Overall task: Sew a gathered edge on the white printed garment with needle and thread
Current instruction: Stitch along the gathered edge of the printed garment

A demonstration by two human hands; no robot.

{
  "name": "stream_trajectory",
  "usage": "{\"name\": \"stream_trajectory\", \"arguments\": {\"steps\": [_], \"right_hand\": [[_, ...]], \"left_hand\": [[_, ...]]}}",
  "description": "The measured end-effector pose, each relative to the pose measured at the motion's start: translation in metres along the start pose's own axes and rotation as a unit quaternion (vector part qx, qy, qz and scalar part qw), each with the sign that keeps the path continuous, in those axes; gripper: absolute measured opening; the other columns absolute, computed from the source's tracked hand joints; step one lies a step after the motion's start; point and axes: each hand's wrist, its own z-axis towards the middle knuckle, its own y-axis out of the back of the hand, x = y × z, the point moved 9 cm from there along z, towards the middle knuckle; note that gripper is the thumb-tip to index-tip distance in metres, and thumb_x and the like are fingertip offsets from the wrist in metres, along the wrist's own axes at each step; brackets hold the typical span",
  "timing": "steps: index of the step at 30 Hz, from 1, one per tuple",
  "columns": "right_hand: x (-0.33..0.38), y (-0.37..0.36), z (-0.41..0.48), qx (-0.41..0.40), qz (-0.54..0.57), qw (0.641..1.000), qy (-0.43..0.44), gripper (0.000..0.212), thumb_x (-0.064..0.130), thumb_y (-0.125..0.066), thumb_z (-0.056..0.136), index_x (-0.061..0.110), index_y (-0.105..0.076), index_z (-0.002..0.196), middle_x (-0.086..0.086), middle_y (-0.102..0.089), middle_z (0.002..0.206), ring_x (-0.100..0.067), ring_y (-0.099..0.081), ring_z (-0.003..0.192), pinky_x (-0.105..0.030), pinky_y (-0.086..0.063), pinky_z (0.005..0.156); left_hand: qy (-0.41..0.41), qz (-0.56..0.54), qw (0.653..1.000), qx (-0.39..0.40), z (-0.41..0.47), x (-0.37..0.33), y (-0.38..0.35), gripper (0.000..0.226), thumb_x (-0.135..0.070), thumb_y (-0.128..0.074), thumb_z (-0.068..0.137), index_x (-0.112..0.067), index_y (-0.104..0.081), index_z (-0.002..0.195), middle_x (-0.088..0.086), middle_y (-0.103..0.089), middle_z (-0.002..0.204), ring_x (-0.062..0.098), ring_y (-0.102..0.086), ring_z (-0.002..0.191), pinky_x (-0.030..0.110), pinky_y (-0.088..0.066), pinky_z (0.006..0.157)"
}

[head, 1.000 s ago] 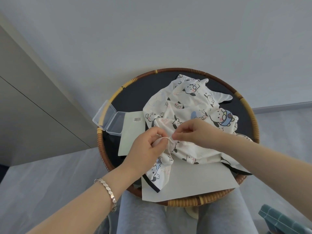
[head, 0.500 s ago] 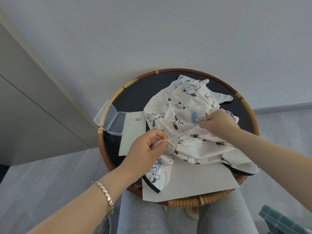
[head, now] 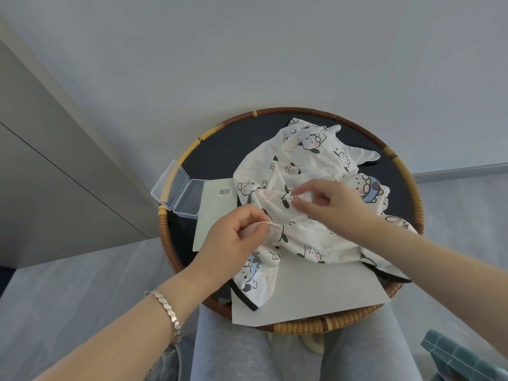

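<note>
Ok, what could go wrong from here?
The left hand pinches only a small fold of the garment; a slip could loosen the gather. The right hand is blurred and the needle can't be seen, so a pricked finger is possible. The open clear box sits over the tray rim and could tip off.

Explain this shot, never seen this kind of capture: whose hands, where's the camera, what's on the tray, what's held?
No robot here: these are a person's two bare hands, filmed by one wide-angle camera worn on the head, looking forward and down. The left hand pinches a bunched edge of the white printed garment. The right hand is over the cloth, its fingers blurred; whether it holds a needle cannot be told. The garment lies on a round rattan tray, with an open clear plastic box at the left rim, a barcoded card and a pale sheet partly under the garment.
</note>
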Motion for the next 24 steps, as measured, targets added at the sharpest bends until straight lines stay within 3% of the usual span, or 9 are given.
{"name": "stream_trajectory", "arguments": {"steps": [2, 4, 8, 12, 16, 18, 20, 24], "right_hand": [[0.010, -0.025, -0.010, 0.107, 0.030, 0.994, 0.014, 0.015, 0.036, -0.070, 0.077, 0.028, -0.066, 0.089, 0.009, -0.030, 0.054, -0.005, -0.028, 0.046, -0.020, -0.027, 0.051], [0.010, -0.039, -0.013, 0.137, -0.004, 0.990, 0.019, 0.017, 0.038, -0.074, 0.072, 0.033, -0.063, 0.083, 0.011, -0.032, 0.055, -0.005, -0.032, 0.047, -0.019, -0.028, 0.053], [0.009, -0.036, -0.008, 0.075, -0.126, 0.988, 0.050, 0.017, 0.040, -0.070, 0.077, 0.026, -0.062, 0.078, 0.009, -0.036, 0.054, -0.007, -0.038, 0.049, -0.018, -0.028, 0.051], [0.008, -0.023, -0.008, 0.029, -0.172, 0.982, 0.064, 0.020, 0.041, -0.070, 0.076, 0.027, -0.056, 0.073, 0.014, -0.045, 0.063, -0.001, -0.041, 0.059, -0.024, -0.038, 0.062], [0.005, -0.029, -0.011, 0.039, -0.157, 0.985, 0.067, 0.022, 0.040, -0.071, 0.075, 0.034, -0.051, 0.067, 0.012, -0.046, 0.064, -0.003, -0.041, 0.058, -0.022, -0.034, 0.060], [0.004, -0.035, -0.012, 0.052, -0.141, 0.987, 0.061, 0.021, 0.039, -0.071, 0.075, 0.033, -0.052, 0.069, 0.009, -0.046, 0.066, -0.005, -0.040, 0.058, -0.022, -0.035, 0.059], [0.003, -0.038, -0.013, 0.058, -0.131, 0.988, 0.055, 0.022, 0.035, -0.071, 0.077, 0.034, -0.051, 0.068, 0.010, -0.042, 0.064, -0.004, -0.040, 0.056, -0.014, -0.032, 0.055], [0.002, -0.040, -0.014, 0.059, -0.106, 0.991, 0.052, 0.027, 0.029, -0.071, 0.078, 0.035, -0.049, 0.065, 0.010, -0.038, 0.059, 0.007, -0.043, 0.056, -0.010, -0.035, 0.055]], "left_hand": [[-0.007, 0.020, 1.000, -0.005, 0.002, 0.002, 0.002, 0.021, -0.012, -0.058, 0.088, -0.030, -0.058, 0.078, -0.022, -0.060, 0.069, -0.005, -0.052, 0.062, 0.006, -0.039, 0.058], [-0.020, 0.048, 0.999, -0.002, 0.003, 0.000, 0.003, 0.019, -0.014, -0.058, 0.088, -0.030, -0.059, 0.080, -0.020, -0.061, 0.074, -0.002, -0.053, 0.067, 0.007, -0.039, 0.060], [-0.053, 0.170, 0.983, 0.038, 0.007, -0.010, 0.010, 0.002, -0.023, -0.062, 0.086, -0.025, -0.064, 0.085, -0.016, -0.062, 0.078, -0.001, -0.055, 0.079, 0.007, -0.040, 0.068], [-0.111, 0.396, 0.910, 0.045, 0.012, -0.015, 0.023, 0.011, -0.032, -0.066, 0.082, -0.023, -0.060, 0.078, -0.013, -0.059, 0.075, -0.003, -0.043, 0.061, 0.013, -0.028, 0.065], [-0.075, 0.388, 0.918, 0.036, 0.009, 0.001, 0.024, 0.020, -0.035, -0.068, 0.079, -0.026, -0.054, 0.070, -0.014, -0.051, 0.064, 0.002, -0.046, 0.060, 0.013, -0.032, 0.065], [-0.052, 0.348, 0.935, 0.047, 0.006, 0.012, 0.017, 0.017, -0.032, -0.068, 0.080, -0.023, -0.056, 0.073, -0.012, -0.054, 0.069, 0.004, -0.050, 0.066, 0.016, -0.037, 0.063], [-0.029, 0.298, 0.953, 0.048, 0.002, 0.018, 0.013, 0.012, -0.030, -0.067, 0.082, -0.023, -0.057, 0.085, -0.013, -0.058, 0.082, 0.004, -0.054, 0.076, 0.020, -0.044, 0.064], [-0.053, 0.272, 0.960, 0.035, -0.003, 0.013, 0.012, 0.025, -0.034, -0.065, 0.083, -0.032, -0.055, 0.106, -0.022, -0.058, 0.096, 0.000, -0.054, 0.084, 0.014, -0.042, 0.072]]}}
